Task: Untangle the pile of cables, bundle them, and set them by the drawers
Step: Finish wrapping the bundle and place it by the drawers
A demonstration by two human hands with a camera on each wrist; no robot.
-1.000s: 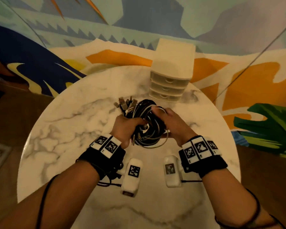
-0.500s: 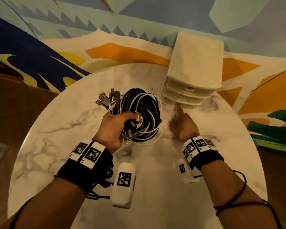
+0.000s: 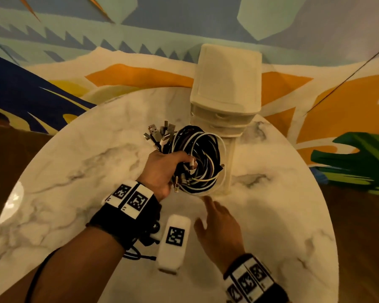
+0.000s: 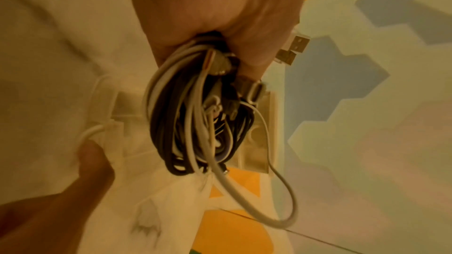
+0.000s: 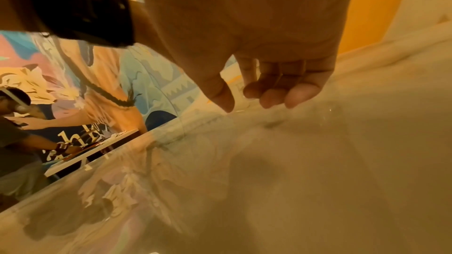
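My left hand (image 3: 166,169) grips a coil of black and white cables (image 3: 201,158), with several metal plugs sticking out at its far side. The coil hangs just in front of the cream drawer unit (image 3: 225,84). Under the coil, a pale drawer (image 3: 229,167) stands pulled out from the bottom of the unit. My right hand (image 3: 217,224) holds nothing; its index fingertip is at the drawer's front edge. In the left wrist view, my left hand (image 4: 220,16) is wrapped round the cables (image 4: 186,123), with the drawer (image 4: 257,136) behind. The right wrist view shows my right hand (image 5: 269,88) with loosely curled fingers above the table.
The round marble table (image 3: 74,171) carries the drawer unit at its far edge, against a painted wall. Bare marble (image 5: 318,161) lies on both sides of my hands. Another person (image 5: 14,123) works at a second table (image 5: 93,150) off to the side.
My right hand let go of the coil, reached to the bottom drawer, then drew back toward me with the drawer now out. My left hand carried the coil closer to the drawers.
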